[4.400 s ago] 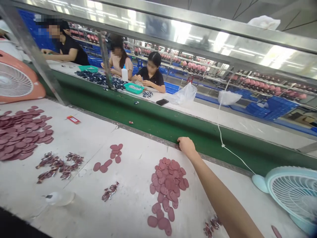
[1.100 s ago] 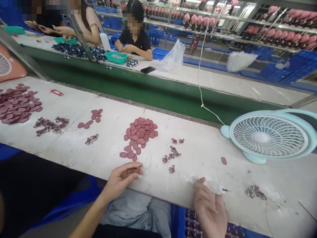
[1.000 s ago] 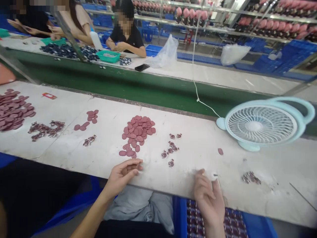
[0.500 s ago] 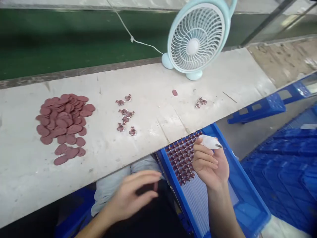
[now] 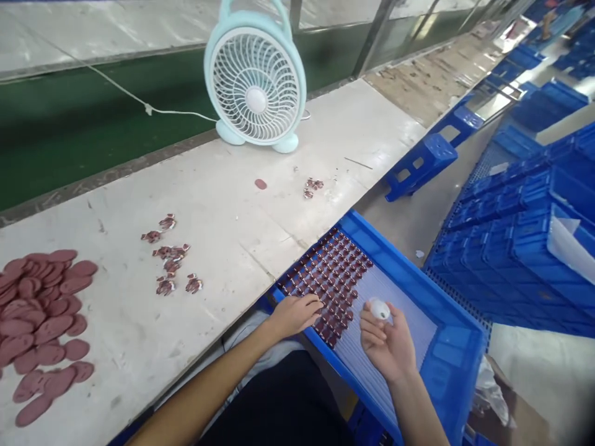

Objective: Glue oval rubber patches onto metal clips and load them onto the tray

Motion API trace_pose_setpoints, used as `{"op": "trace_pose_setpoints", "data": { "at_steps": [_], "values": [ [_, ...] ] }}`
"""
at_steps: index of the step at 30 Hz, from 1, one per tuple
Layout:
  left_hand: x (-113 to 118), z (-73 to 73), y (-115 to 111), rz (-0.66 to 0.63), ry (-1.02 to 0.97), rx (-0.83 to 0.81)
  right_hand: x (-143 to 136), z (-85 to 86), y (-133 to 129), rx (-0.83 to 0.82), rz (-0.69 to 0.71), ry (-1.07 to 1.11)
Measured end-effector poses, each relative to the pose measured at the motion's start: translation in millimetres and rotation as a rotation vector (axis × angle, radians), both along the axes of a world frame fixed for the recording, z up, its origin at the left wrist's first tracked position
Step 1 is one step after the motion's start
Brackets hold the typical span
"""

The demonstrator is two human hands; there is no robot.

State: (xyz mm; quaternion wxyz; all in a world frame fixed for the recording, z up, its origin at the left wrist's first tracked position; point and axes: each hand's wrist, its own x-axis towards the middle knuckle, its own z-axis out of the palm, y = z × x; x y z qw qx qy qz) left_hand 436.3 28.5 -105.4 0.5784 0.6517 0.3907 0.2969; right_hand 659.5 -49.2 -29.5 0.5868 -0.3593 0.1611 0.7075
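Observation:
My right hand is closed round a small white squeeze bottle with a dark tip, above the right part of a blue tray. My left hand reaches over the tray's left edge, fingers together and pointing down at the small dark red-brown pieces. Those pieces stand in close rows on the tray's ribbed, pale base. Whatever the left fingertips hold, if anything, is hidden.
A pile of flat reddish ovals lies on the white table at left. Small red-brown and silvery pieces lie nearer the middle, with a single oval beyond. A light-blue fan stands behind; stacked blue crates are at right.
My left hand has moved right, from above my lap to the pieces in the tray. The view has turned right. My right hand still grips the bottle, its tip now facing more toward me.

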Motion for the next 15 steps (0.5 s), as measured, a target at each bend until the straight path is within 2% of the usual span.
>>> {"op": "trace_pose_setpoints", "data": {
  "at_steps": [2, 4, 7, 10, 13, 15],
  "values": [
    [-4, -2.2, 4, -0.073, -0.007, 0.056, 22, 1.9, -11, -0.026, -0.093, -0.035],
    [-12, -2.9, 11, -0.039, -0.005, 0.081, 48, 6.1, -25, -0.063, -0.189, -0.076],
    [-26, -6.1, 25, 0.095, -0.005, 0.07, 94, 12.2, -57, -0.145, -0.342, -0.17],
    [-34, -14.3, 38, 0.252, -0.018, 0.002, 143, 12.5, -99, -0.263, -0.535, -0.339],
    [-33, -23.8, 47, 0.404, -0.063, -0.115, 186, 3.7, -147, -0.441, -0.734, -0.531],
    [-29, -28.5, 50, 0.496, -0.111, -0.207, 204, -6.8, -174, -0.559, -0.808, -0.613]
  ]
}}
